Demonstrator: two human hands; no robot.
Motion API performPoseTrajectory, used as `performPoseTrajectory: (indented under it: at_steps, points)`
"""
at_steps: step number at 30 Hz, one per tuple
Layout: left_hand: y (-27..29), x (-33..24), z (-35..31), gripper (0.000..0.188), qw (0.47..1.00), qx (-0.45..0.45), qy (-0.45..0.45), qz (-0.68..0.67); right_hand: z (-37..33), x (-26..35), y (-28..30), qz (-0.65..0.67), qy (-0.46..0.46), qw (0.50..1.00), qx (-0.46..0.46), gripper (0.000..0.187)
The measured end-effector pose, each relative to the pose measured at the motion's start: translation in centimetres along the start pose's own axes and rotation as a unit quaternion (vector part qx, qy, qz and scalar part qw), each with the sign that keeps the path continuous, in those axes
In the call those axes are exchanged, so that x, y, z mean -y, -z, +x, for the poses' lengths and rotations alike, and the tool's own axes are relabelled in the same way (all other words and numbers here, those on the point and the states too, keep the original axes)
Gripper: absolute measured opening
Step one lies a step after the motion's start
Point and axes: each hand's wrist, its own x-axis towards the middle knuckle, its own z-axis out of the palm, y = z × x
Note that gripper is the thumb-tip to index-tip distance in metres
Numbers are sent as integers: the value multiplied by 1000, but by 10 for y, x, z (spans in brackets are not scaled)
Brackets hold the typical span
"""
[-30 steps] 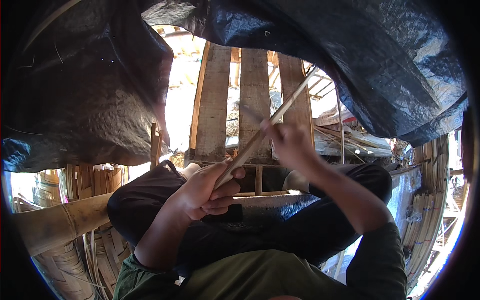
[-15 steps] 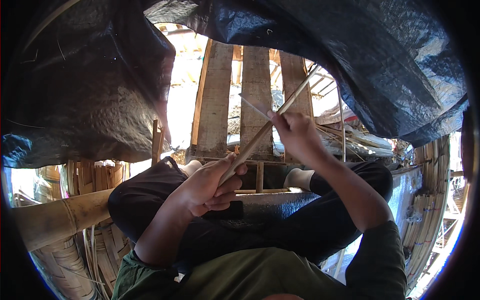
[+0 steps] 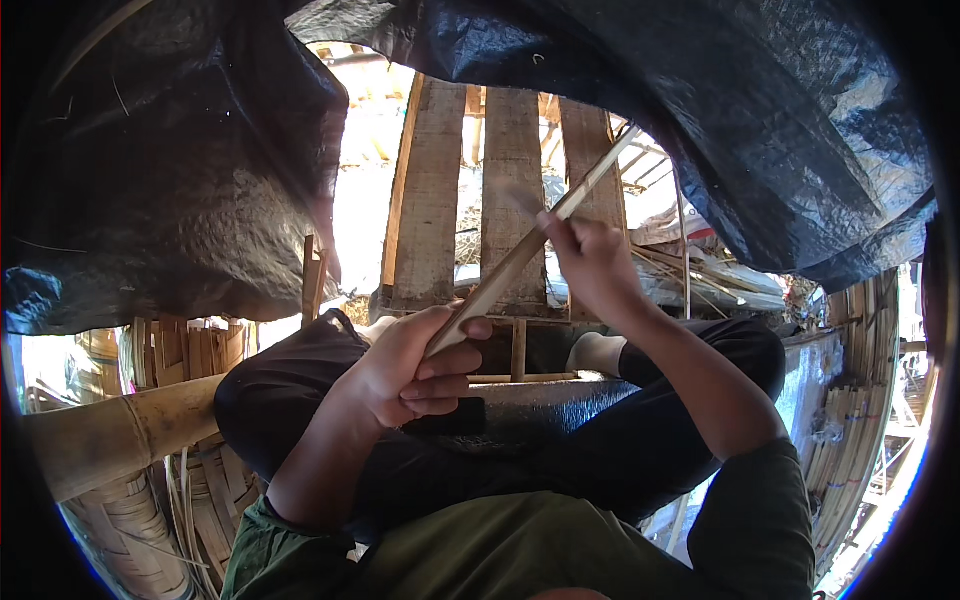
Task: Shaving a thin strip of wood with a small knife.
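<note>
A long pale strip, which looks like split bamboo, slants from lower left to upper right in front of me. My left hand is wrapped round its near end, with the thumb along the top. Farther up, my right hand is closed at the strip's side, its thumb close to the strip. A thin knife blade, smeared by motion, juts out past that thumb on the far left side of the strip. The knife's handle is hidden in the right hand.
Dark plastic sheeting hangs over the top and left. Upright wooden planks stand ahead. A thick bamboo pole lies left of my bent legs. Bundled strips are stacked at the right, woven bamboo at lower left.
The strip has turned slightly in my left hand and shows a broader, paler face. The knife blade has swung and is now blurred. My right hand has shifted only a little.
</note>
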Motion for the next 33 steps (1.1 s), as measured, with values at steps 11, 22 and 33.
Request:
performPoseTrajectory:
  at_steps: [11,22,33]
  points:
    - [4,-3,2,28,999,35,10,-26,-13,-9,-28,46,-4,999,12,54]
    - [2,0,1,32,1000,18,-1,-4,-9,4,-8,30,-34,991,125,58]
    - [-7,3,2,35,998,-37,-9,52,-30,2,-30,46,104,993,-19,59]
